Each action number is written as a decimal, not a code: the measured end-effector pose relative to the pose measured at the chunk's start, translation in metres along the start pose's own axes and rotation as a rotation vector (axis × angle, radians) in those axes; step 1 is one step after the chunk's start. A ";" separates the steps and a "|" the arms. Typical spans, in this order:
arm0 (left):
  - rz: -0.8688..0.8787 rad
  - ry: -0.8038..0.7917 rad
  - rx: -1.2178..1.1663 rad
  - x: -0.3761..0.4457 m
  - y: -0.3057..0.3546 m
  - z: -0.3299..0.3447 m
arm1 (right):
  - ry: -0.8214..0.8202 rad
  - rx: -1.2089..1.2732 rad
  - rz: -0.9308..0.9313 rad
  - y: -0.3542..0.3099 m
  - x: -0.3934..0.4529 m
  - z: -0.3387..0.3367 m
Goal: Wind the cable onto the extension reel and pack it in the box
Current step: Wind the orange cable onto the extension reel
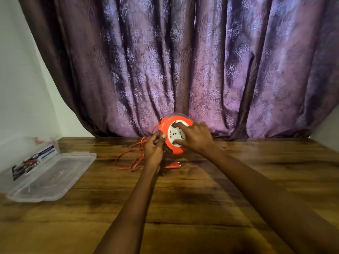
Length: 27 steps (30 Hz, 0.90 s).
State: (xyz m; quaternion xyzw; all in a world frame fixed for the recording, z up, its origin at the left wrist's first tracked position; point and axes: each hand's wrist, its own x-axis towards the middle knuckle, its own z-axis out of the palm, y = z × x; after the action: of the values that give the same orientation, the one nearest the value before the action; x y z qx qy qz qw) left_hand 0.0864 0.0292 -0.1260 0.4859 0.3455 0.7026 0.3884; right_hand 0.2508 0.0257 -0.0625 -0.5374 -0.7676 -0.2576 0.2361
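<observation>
An orange extension reel (166, 127) with a white socket face (173, 135) is held upright above the far middle of the wooden table (183, 198). My left hand (154, 149) grips the reel's left rim, close to where the cable leaves it. My right hand (195, 137) lies over the white face, fingers curled around its round edge. Thin orange cable (128, 156) hangs from the reel in loose loops on the table to the left. The orange plug (174, 165) rests on the table just below the reel.
A clear plastic box (33, 160) with a printed label stands at the far left against the white wall, and its clear lid (53, 176) lies flat beside it. A purple patterned curtain (183, 70) hangs right behind the table.
</observation>
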 end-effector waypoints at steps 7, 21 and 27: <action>0.110 0.054 0.110 -0.005 -0.006 0.005 | -0.027 1.286 0.901 -0.031 0.004 0.009; -0.129 0.124 -0.142 0.007 0.001 -0.016 | -0.027 0.154 -0.347 0.014 -0.005 -0.008; -0.204 -0.003 -0.153 0.007 0.005 -0.017 | -0.168 -0.202 -0.679 0.025 0.011 -0.034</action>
State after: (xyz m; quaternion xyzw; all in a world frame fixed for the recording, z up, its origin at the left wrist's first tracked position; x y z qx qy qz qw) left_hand 0.0676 0.0310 -0.1241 0.4181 0.3378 0.6831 0.4945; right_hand 0.2737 0.0180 -0.0262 -0.2918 -0.8897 -0.3506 0.0188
